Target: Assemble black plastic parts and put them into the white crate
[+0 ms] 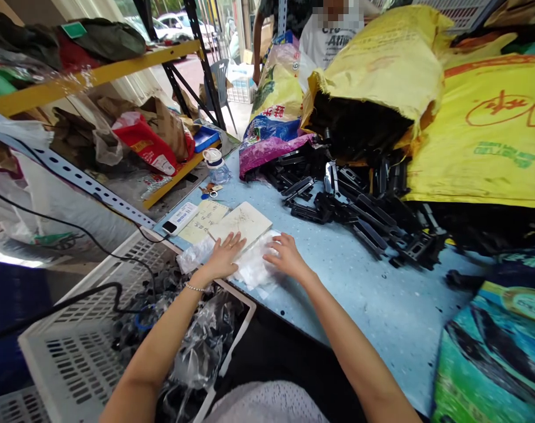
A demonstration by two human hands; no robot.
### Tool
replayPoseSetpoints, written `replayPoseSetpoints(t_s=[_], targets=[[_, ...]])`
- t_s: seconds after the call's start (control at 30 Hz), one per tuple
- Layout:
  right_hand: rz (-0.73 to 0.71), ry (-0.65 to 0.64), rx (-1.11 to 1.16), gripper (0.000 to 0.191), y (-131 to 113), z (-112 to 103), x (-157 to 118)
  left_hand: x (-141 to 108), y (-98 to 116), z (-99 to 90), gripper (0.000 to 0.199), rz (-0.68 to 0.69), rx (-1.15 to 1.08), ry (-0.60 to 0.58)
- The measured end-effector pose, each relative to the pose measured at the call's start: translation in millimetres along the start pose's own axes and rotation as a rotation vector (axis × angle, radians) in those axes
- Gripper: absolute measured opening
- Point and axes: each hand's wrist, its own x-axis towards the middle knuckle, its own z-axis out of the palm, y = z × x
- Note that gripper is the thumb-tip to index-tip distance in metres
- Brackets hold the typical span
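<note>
My left hand lies with its fingers spread on the near edge of a cream pad and the white plastic beside it. My right hand has its fingers apart and slightly bent over crumpled white plastic; whether it touches the plastic is hard to tell. Left of the pad are a handwritten yellowish sheet and a white box-like item. A clear plastic packet sits by my left wrist.
Black parts spill from a yellow sack onto the blue table. A white basket stands at lower left. Keys and a jar are behind the papers. A person is beyond the sacks.
</note>
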Motion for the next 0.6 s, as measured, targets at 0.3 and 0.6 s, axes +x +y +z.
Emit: replayPoseSetpoints(t_s=[0.3,0.6], targets=[[0.382,0.042,-0.087,0.08,-22.9,13.4,38.1,19.4,-14.3,21.4,0.074,-0.484,-0.067,0.383],[0.487,-0.197,0.015,0.034,-20.6,0.7,74.5,20.4,-13.3,29.1,0.074,-0.497,-0.092,0.421]])
